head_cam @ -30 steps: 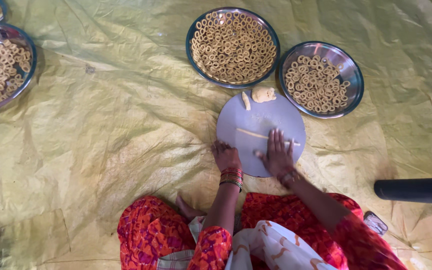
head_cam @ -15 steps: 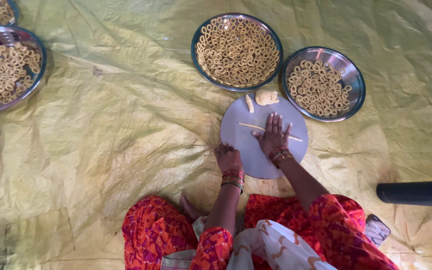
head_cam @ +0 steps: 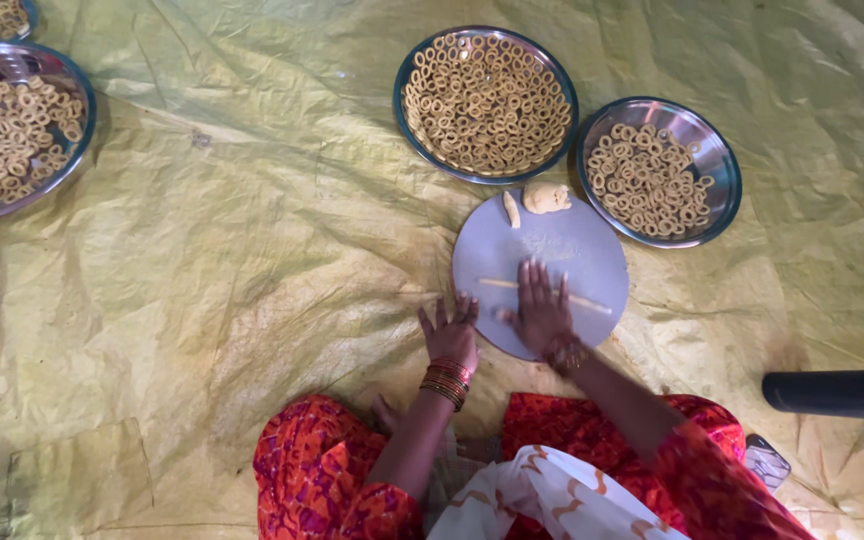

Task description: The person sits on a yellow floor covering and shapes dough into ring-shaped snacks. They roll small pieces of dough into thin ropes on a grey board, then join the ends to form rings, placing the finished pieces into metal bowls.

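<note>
Sheeting [head_cam: 212,260], yellow and crinkled, covers the floor you sit on. Your right hand [head_cam: 542,308] lies flat, fingers spread, on one thin dough rope [head_cam: 592,302] across the round grey board [head_cam: 572,245]. Your left hand [head_cam: 450,335] rests open-fingered at the board's near edge. Three steel plates of dough rings show fully; one dough lump [head_cam: 546,197] sits at the board's far edge.

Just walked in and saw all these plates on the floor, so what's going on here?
A person sits on a yellow sheet with a round board in front of them. Their right hand lies flat on a thin rope of dough across the board, while the left hand rests at the board's near edge. A lump of dough sits at the far edge. Two steel plates of small dough rings stand just beyond, with more plates at the far left.
</note>
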